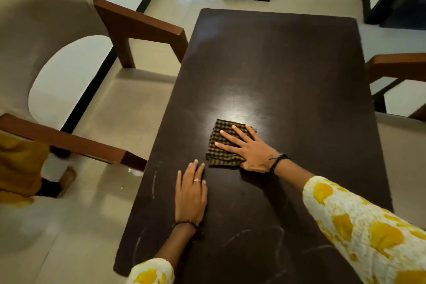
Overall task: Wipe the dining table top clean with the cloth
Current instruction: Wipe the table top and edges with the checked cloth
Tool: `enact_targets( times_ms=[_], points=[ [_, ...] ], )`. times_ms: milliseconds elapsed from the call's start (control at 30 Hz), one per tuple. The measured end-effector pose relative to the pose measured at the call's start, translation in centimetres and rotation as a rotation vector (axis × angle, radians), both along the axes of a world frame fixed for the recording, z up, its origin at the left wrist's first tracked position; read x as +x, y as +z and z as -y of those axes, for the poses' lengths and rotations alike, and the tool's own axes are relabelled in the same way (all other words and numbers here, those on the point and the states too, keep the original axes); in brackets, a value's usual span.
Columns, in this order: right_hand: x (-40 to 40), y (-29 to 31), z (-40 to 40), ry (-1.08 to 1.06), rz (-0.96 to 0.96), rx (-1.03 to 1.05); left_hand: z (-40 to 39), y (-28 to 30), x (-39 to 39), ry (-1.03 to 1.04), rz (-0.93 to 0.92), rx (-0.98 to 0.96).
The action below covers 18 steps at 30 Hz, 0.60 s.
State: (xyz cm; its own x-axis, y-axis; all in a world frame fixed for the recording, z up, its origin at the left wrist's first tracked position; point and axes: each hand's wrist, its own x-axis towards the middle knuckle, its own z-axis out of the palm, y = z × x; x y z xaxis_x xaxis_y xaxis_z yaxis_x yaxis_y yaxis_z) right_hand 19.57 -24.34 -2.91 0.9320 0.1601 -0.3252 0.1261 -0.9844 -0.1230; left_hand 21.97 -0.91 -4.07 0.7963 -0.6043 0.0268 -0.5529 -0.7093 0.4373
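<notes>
You are in the middle of the wiping step: your right hand (247, 147) lies flat with fingers spread on the folded checked cloth (227, 143), pressing it against the dark tabletop (288, 64) a little nearer to you than its centre. Your left hand (191, 193) rests beside it, fingers straight and together, palm down on the bare wood and holding nothing; it seems to be bracing you. Pale smear marks (242, 236) curve across the near part of the surface, and another runs near the left edge, so by my judgement that area still needs passes. The next move likely calls for sliding the cloth with steady downward pressure, keeping the palm over it so the folds do not bunch, and lifting the left hand out of the way before sweeping towards it. The far half is open for long strokes. Mind the left edge, where a chair's wooden arm (129, 157) sits very close to the tabletop, and another chair (396, 64) at the right.
</notes>
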Motion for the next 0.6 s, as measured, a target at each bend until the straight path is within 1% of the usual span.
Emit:
enact_targets(
  times_ms=[100,200,267,400,600],
  points=[
    [-5.8,0.7,4.7,-0.061,-0.03,-0.044,4.0,0.2,-3.9,-0.05,-0.063,-0.023],
    [-11.2,1.2,8.6,-0.141,-0.077,-0.077,6.1,0.4,-6.0,0.024,-0.117,-0.027],
    [-13.4,1.4,10.0,-0.184,-0.101,-0.076,6.5,0.4,-6.2,0.056,-0.123,-0.021],
    [-13.2,1.3,10.1,-0.199,-0.129,-0.053,5.6,0.0,-5.8,-0.007,-0.095,-0.001],
    [-8.0,1.5,7.8,-0.166,-0.171,0.022,5.2,-0.5,-5.9,-0.006,-0.076,-0.03]
  ],
)
